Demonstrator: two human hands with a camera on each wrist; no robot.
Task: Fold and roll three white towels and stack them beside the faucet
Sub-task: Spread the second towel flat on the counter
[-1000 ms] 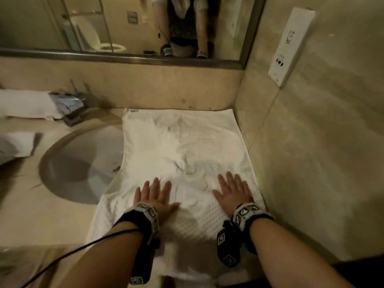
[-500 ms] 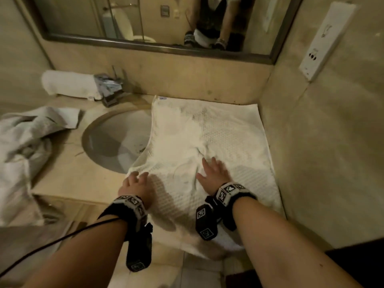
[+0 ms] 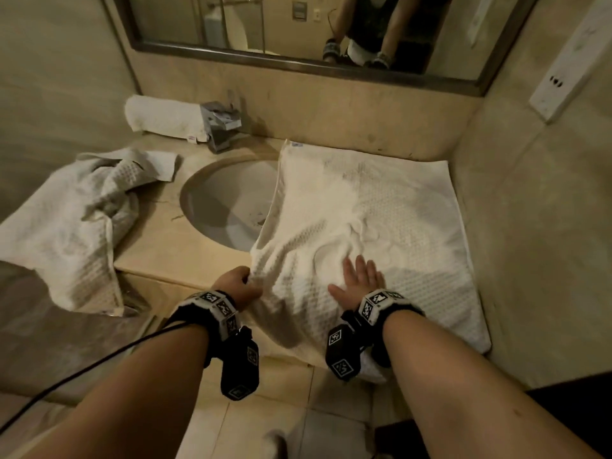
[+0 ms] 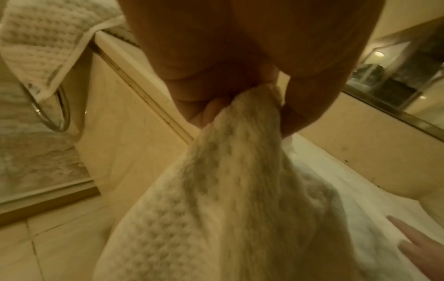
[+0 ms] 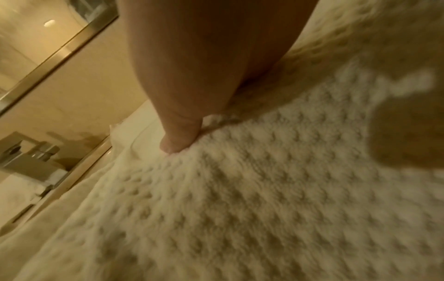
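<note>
A white waffle towel (image 3: 390, 207) lies spread on the counter right of the sink, its near end hanging over the front edge. My left hand (image 3: 236, 283) pinches the towel's left edge; the left wrist view shows the bunched cloth (image 4: 252, 117) between thumb and fingers. My right hand (image 3: 359, 276) lies flat on the towel with fingers straight, the thumb (image 5: 177, 140) pressing into the weave. A rolled white towel (image 3: 164, 117) lies on the counter left of the chrome faucet (image 3: 222, 122). A crumpled third towel (image 3: 69, 223) sprawls at the counter's left.
The oval sink (image 3: 228, 200) sits between the crumpled and the spread towels, which partly overlaps its right rim. A mirror (image 3: 298, 24) runs along the back wall. The side wall with a socket panel (image 3: 573, 58) closes the right. A towel ring (image 4: 51, 112) hangs below the counter.
My left hand slid off the towel's top to its left edge and took hold of it. My right hand moved left toward the middle. The view shifted right, revealing the left-side towels.
</note>
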